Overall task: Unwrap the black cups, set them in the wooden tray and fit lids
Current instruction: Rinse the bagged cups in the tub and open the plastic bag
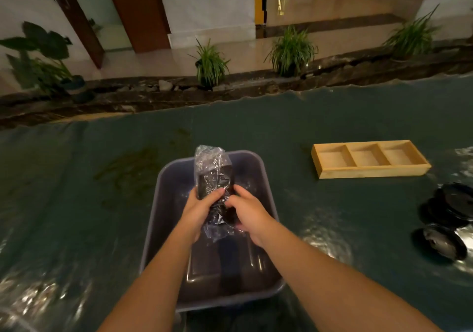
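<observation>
Item: stack of black cups in crinkled clear plastic wrap, held upright over the grey plastic tub. Left hand closed in a grip on the stack's side; right hand closed, pinching wrap at its lower end. Advice: steady the stack, peel film away gently. Three-compartment wooden tray, empty, right of tub on the desk; black round lids nearer, beyond it.

No readable text, label, brand, number or sign is showing anywhere in the head view; nothing legible is appearing on any surface, and the blur is leaving any fine print impossible to make out
</observation>
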`<state>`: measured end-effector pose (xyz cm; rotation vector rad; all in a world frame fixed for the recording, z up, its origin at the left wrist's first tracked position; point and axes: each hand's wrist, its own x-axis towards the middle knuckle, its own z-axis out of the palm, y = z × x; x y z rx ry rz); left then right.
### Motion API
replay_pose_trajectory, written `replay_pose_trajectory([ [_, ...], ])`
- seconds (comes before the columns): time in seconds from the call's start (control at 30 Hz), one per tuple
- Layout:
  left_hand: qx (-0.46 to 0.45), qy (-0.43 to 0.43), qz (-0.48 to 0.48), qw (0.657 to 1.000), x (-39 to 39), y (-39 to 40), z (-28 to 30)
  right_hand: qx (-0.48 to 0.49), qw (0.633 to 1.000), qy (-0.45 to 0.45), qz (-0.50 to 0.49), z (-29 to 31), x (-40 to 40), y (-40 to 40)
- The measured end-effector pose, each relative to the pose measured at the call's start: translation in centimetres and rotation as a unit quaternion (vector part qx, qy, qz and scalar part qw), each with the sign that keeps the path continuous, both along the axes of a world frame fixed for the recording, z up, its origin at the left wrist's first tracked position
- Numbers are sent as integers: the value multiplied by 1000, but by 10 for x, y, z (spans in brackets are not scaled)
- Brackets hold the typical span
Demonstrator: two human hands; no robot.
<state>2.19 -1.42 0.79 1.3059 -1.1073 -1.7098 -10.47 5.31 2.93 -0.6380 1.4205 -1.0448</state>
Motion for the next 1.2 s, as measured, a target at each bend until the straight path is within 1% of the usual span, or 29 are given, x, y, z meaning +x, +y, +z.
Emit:
replay_pose_trajectory([
  [0.2,-51,36,6,998,-34,14,43,-74,997,-11,-9,36,-45,15],
  [0.3,-62,53,-6,997,-71,35,60,-90,992,-24,-89,43,-87,37],
  [0.43,-51,70,-49,995,-131,74,71,-103,981,-6,-166,51,-148,76],
  [0.5,-33,88,-72,993,-161,97,71,-98,978,-37,-178,50,-179,95],
  [0.57,-5,111,-84,990,-192,122,68,-78,980,-80,-165,45,-211,115],
  [0.67,28,125,-86,988,-227,152,57,-32,981,-167,-93,30,-250,144],
  [0.73,54,119,-100,986,-245,171,46,-11,977,-208,-50,15,-271,164],
  [0.8,82,105,-116,984,-258,187,32,6,973,-227,-43,-2,-286,182],
  [0.93,121,71,-136,981,-271,210,-3,52,971,-221,-73,-26,-300,206],
  [1.0,117,30,-165,979,-272,215,-18,76,973,-197,-94,-36,-302,216],
  [1.1,101,-40,-180,978,-270,219,-40,109,977,-121,-137,-59,-307,230],
  [1.2,88,-142,-180,969,-266,219,-60,124,977,-96,-145,-80,-307,238],
])
